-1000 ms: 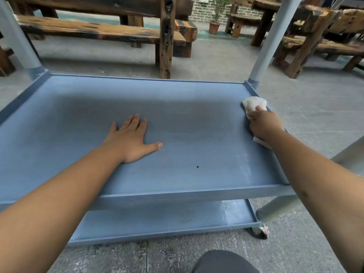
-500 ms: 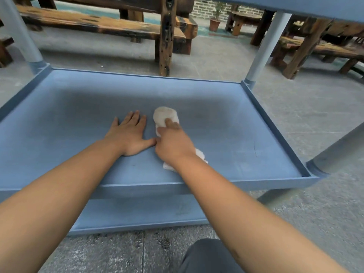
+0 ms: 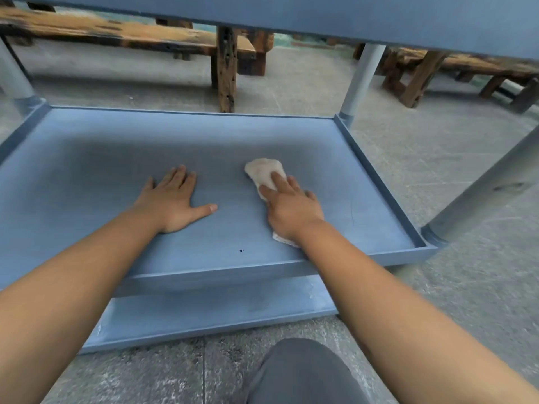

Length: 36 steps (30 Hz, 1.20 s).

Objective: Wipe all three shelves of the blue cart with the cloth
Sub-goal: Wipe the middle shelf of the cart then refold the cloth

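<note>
While our right hand (image 3: 291, 209) presses the white cloth (image 3: 264, 174) flat against the middle shelf (image 3: 96, 158) of the blue cart (image 3: 379, 21), the fingers lie nearly straight over it, and we cannot tell whether the thumb curls under. The cloth is bunched into a long wad whose long axis runs from near our wrist, where one corner peeps out, away and slightly leftward to its rounded far end, which points toward the shelf's back rim. It sits right of the shelf's centre, well apart from the right rim and from the back rim, with bare blue surface open on every side. Our left hand (image 3: 172, 204) rests palm down on the same shelf, fingers spread and straight, thumb stretched toward the cloth but apart from it, holding nothing. We count three shelves: the top one crossing the upper edge of view, the middle one under our hands, the bottom shelf (image 3: 210, 313) showing below its front lip. Three grey posts (image 3: 360, 80) are visible, one at each back corner and one at the near right. A small dark speck (image 3: 241, 251) lies near the front lip. Two wooden benches (image 3: 122, 33) stand beyond on the concrete floor (image 3: 455, 153).
</note>
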### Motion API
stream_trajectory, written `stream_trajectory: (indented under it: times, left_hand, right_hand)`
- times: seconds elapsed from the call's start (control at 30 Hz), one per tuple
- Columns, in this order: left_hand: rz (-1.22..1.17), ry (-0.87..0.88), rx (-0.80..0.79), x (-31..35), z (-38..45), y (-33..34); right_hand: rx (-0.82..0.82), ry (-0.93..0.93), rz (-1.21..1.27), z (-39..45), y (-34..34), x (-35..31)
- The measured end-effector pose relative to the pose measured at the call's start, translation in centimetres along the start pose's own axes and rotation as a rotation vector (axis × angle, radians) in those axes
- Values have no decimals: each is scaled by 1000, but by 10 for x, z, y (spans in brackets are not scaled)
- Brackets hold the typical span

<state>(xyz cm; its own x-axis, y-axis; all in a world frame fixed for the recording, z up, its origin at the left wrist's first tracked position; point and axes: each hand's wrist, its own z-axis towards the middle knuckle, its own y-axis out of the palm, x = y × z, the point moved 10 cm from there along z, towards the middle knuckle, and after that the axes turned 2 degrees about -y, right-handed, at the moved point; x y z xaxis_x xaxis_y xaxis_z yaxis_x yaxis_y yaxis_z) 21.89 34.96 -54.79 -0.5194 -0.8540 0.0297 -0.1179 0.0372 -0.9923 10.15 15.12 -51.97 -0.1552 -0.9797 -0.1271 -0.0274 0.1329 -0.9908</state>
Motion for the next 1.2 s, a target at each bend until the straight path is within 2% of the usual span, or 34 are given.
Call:
stream_trajectory:
  times: [0.13, 0.23, 0.47, 0.6, 0.7, 0.8, 0.9, 1.1, 1.2]
  left_hand:
    - [8, 1, 0, 2, 1, -2]
    - [9, -4, 5, 0, 2, -3]
    - [-103, 20, 62, -10, -10, -10]
    - [-55, -16, -10, -56, -35, 0]
    - [2, -54, -61, -70, -45, 6]
    - [15, -67, -53, -67, -46, 5]
    - [7, -64, -42, -68, -44, 5]
    - [7, -56, -36, -68, -44, 7]
    - [-31, -61, -45, -73, -42, 9]
  right_hand:
    - [18, 179, -81, -36, -24, 119]
    - [85, 207, -117, -55, -38, 165]
    - [97, 233, -13, -56, -32, 178]
    - [93, 213, 30, -55, -30, 177]
    - [159, 213, 55, -58, -35, 171]
    - [176, 222, 92, -53, -37, 149]
    - [122, 194, 129, -41, -28, 103]
    - [-16, -111, 127, -5, 6, -83]
    - [-84, -216, 218, -2, 24, -163]
